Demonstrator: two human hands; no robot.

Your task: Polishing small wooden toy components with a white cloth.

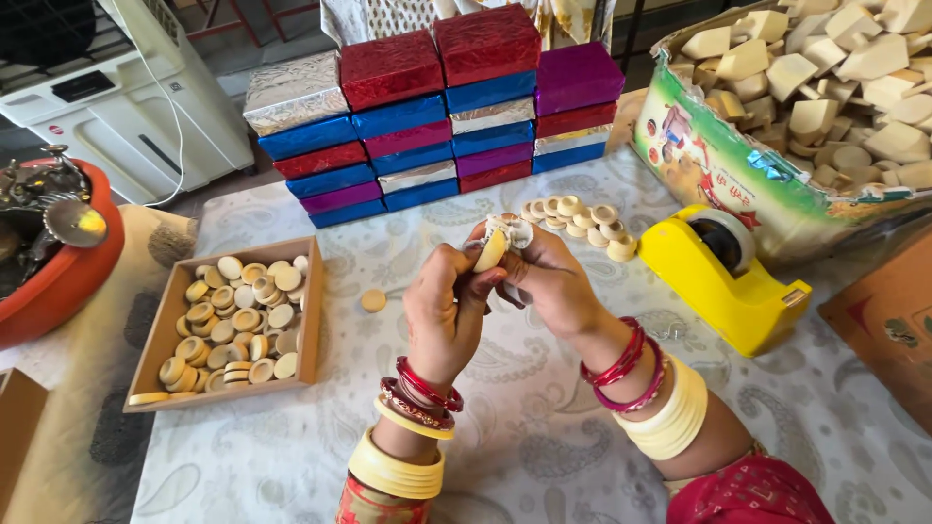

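Both hands raised together above centre of bench (544, 456), covered in pale paisley-print cloth. Left hand (445, 315) closed, fingers pinching a small round cream disc (491, 251) held on edge, tilted. Right hand (551, 283) closed too, fingers gripping a scrap of crumpled white paper (512, 230) pressed against top of disc; hands touching at fingertips. Red and cream bangles on both wrists. Left of hands: shallow wooden tray (154, 342) filled with similar cream discs, some flat, some on edge. One loose disc (373, 301) flat on cloth between tray and left hand, apart from both. Just behind hands: small cluster of ring-shaped cream pieces (582, 219) lying on bench. Right of hands: yellow tape dispenser (714, 277), roll mounted at rear. Far edge: stack of foil-wrapped boxes (427, 116) in red, blue, purple and silver, several layers high. Upper right: large printed carton (723, 170), open, heaped with pale cut blocks (835, 78). Far left: red bowl (68, 272) holding dark metal items, partly out of frame. Behind it on floor: white appliance (126, 107) with cord.
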